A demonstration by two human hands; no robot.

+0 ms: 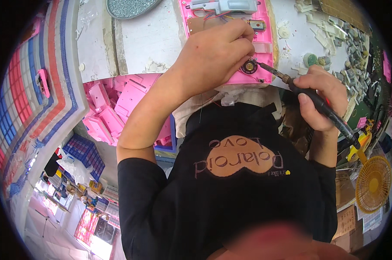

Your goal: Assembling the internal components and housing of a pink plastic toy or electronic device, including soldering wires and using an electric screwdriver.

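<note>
Far left: stack of striped woven sacks [27, 104], red, blue and white, curving along the frame edge. Beside it, a bin of loose pink plastic parts [113, 108] just below the bench edge. Lower left: blue crates [85, 151], plastic bags, a cluttered shop floor, blurred.

Worn white workbench [148, 39] spans the far side; chipped paint at its near edge. A grey oval dish [129, 6] sits at the far edge, left of centre.

Centre: pink plastic housing [248, 47] lies open on the bench, with wires, a grey component at its far end and a small round speaker [249, 66] at its near edge. Left hand [213, 56] rests on the housing, fingers curled and pinched together just above the speaker; what they pinch cannot be told.

Right hand [321, 97] is clenched round the black handle of a soldering iron [310, 97], tip [258, 63] pointing left, touching or just beside the speaker.

Right: scattered small white and grey parts [334, 39] on the bench. Lower right: yellow fan [372, 184], cardboard boxes [345, 203].
</note>
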